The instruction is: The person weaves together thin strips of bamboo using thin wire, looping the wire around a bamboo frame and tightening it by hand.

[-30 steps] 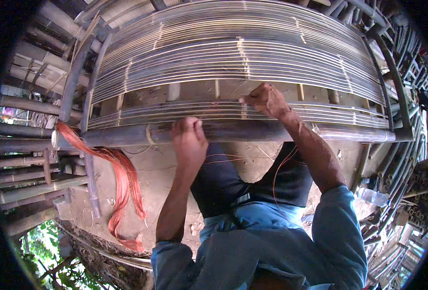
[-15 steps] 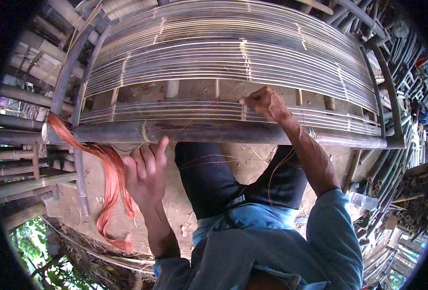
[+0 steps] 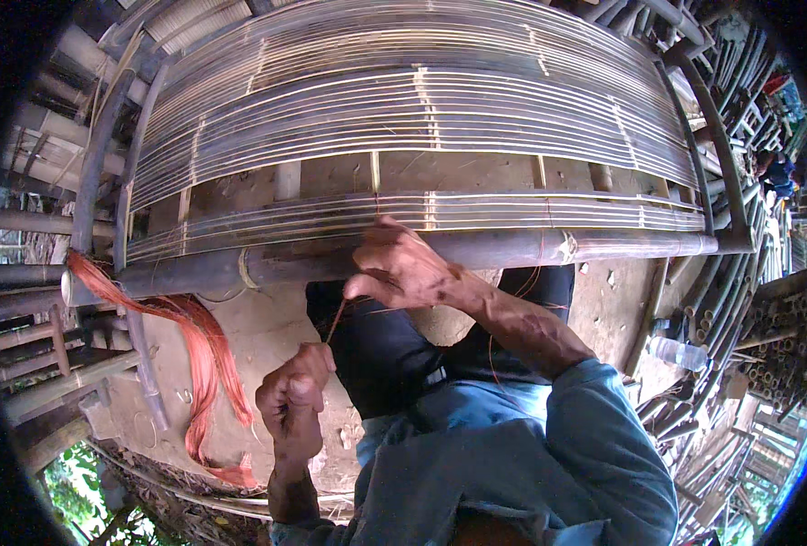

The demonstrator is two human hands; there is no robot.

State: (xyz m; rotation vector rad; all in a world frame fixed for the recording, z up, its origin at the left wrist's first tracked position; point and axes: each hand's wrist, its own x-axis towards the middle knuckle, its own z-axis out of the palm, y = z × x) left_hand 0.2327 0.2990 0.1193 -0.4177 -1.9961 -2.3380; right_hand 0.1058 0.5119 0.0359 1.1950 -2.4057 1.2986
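Note:
My left hand point(image 3: 296, 400) is closed low in front of the frame, pinching a thin orange thread point(image 3: 337, 320). The thread rises to my right hand point(image 3: 408, 270), where it appears held near the thumb. The right hand's fingers are curled over the front bamboo pole point(image 3: 299, 260), and its fingertips reach the near band of pale thin strips point(image 3: 294, 217). Exactly how they grip is partly hidden. A bundle of orange thread point(image 3: 205, 350) hangs from the pole's left end. Loose threads point(image 3: 492, 355) trail over my lap.
Beyond the near band, a wider panel of pale strips point(image 3: 330, 114) is tied in rows across the bamboo frame. Stacked bamboo point(image 3: 713, 309) and a clear plastic bottle point(image 3: 678, 353) lie to the right. Bamboo rails point(image 3: 66, 346) stand at the left.
My right hand has come left and nearer, from the strips to over the front pole. My left hand has dropped toward me and closed, with thread now stretched between the hands. The view has shifted slightly.

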